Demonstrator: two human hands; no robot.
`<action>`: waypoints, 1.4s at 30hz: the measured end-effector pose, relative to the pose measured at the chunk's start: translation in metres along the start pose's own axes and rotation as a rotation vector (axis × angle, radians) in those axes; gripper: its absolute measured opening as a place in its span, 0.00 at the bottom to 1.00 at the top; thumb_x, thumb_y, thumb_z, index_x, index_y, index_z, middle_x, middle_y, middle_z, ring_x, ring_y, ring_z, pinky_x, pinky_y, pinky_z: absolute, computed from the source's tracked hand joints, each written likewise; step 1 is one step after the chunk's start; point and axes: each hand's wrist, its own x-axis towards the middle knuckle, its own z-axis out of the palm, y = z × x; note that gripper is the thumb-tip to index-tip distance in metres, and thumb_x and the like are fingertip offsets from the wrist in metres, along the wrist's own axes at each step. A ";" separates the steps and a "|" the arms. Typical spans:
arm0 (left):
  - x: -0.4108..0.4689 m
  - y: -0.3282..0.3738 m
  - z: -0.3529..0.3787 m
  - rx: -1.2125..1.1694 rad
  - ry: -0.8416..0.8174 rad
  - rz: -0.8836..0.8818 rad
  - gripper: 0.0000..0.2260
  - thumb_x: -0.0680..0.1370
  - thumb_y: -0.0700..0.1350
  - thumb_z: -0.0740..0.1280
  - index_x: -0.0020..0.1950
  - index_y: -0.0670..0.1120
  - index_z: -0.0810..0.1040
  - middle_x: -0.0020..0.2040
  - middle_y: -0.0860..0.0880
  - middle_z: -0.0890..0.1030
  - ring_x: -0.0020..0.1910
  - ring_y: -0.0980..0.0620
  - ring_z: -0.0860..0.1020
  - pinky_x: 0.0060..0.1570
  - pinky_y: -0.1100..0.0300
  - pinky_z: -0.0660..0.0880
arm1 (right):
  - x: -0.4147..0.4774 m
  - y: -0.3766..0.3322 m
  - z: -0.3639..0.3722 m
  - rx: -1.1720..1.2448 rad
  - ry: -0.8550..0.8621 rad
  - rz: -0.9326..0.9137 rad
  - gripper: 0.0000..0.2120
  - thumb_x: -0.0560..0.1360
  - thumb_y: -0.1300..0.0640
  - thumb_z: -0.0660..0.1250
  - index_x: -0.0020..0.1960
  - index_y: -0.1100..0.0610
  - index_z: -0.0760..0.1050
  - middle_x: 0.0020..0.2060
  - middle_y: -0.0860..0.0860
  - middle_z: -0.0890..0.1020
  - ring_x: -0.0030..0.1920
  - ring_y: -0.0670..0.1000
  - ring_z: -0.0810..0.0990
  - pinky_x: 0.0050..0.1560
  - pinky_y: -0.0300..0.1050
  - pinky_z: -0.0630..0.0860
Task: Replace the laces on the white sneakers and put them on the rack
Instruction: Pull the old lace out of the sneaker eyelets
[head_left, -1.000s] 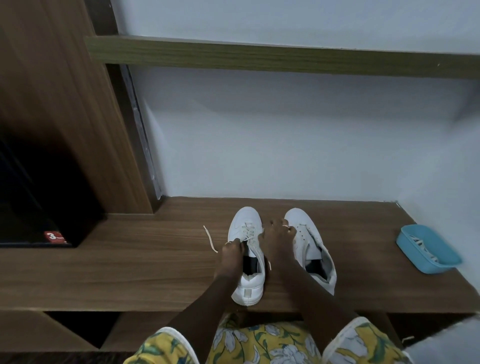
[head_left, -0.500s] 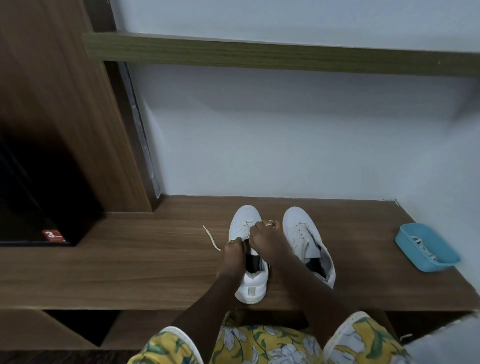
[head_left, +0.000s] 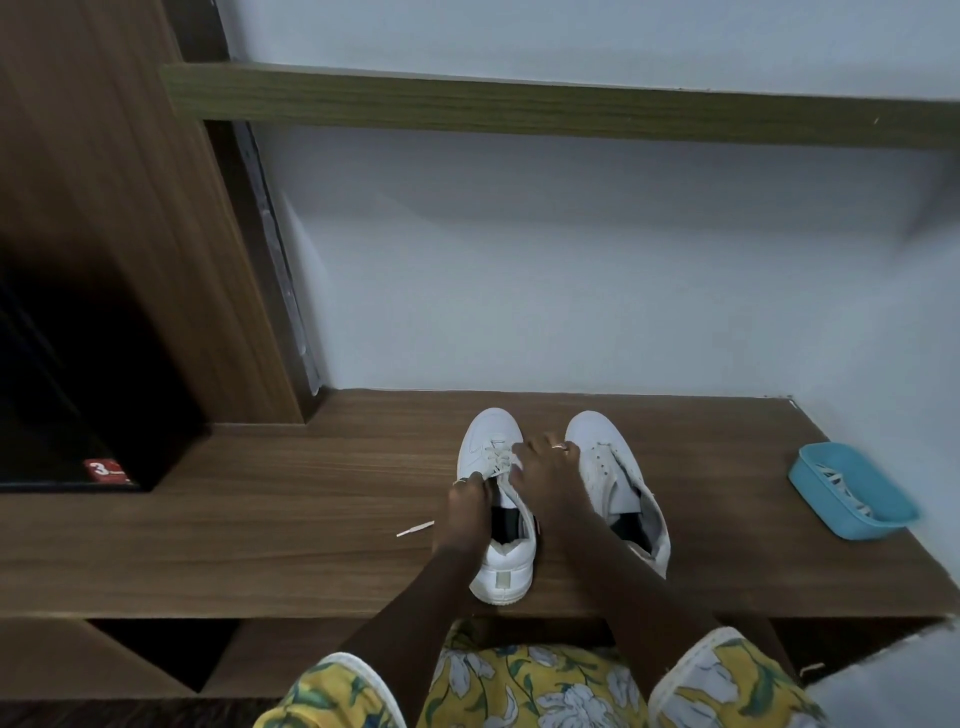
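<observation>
Two white sneakers stand side by side, toes pointing away from me, on a wooden shelf (head_left: 260, 519). The left sneaker (head_left: 493, 436) still has a cream lace (head_left: 500, 460) through its upper eyelets. My left hand (head_left: 467, 512) pinches the lace at the shoe's left edge. My right hand (head_left: 545, 475) grips the lace over the tongue, with a ring showing on one finger. One loose lace end (head_left: 414, 528) lies on the wood to the left. The right sneaker (head_left: 605, 462) has bare eyelets and stands untouched.
A blue plastic basket (head_left: 810, 462) holding striped laces sits at the right end of the shelf. A higher wooden shelf (head_left: 519, 104) runs across the white wall. A dark cabinet (head_left: 78, 389) with a red sticker stands at the left.
My right hand has moved from between the shoes onto the left sneaker's laces. The loose lace end has been drawn down and nearer to my left hand.
</observation>
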 end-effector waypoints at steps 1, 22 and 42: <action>0.000 0.000 0.000 -0.009 -0.003 0.005 0.10 0.81 0.37 0.54 0.54 0.41 0.75 0.49 0.43 0.80 0.47 0.45 0.78 0.41 0.58 0.69 | -0.001 -0.003 0.002 -0.019 0.001 -0.076 0.10 0.55 0.52 0.78 0.35 0.51 0.82 0.33 0.47 0.82 0.37 0.51 0.82 0.37 0.47 0.76; 0.000 -0.001 0.002 -0.023 -0.005 -0.002 0.09 0.81 0.38 0.55 0.54 0.41 0.75 0.47 0.42 0.79 0.45 0.45 0.78 0.37 0.59 0.68 | -0.008 0.021 -0.001 -0.146 0.119 0.127 0.07 0.56 0.62 0.75 0.30 0.57 0.78 0.26 0.51 0.78 0.29 0.53 0.78 0.34 0.45 0.74; -0.002 -0.002 0.000 -0.044 -0.024 -0.020 0.10 0.81 0.39 0.55 0.53 0.42 0.75 0.47 0.43 0.80 0.45 0.45 0.78 0.43 0.53 0.76 | -0.006 -0.005 -0.015 0.027 -0.035 -0.013 0.12 0.48 0.58 0.81 0.25 0.51 0.79 0.21 0.48 0.74 0.24 0.50 0.75 0.29 0.41 0.71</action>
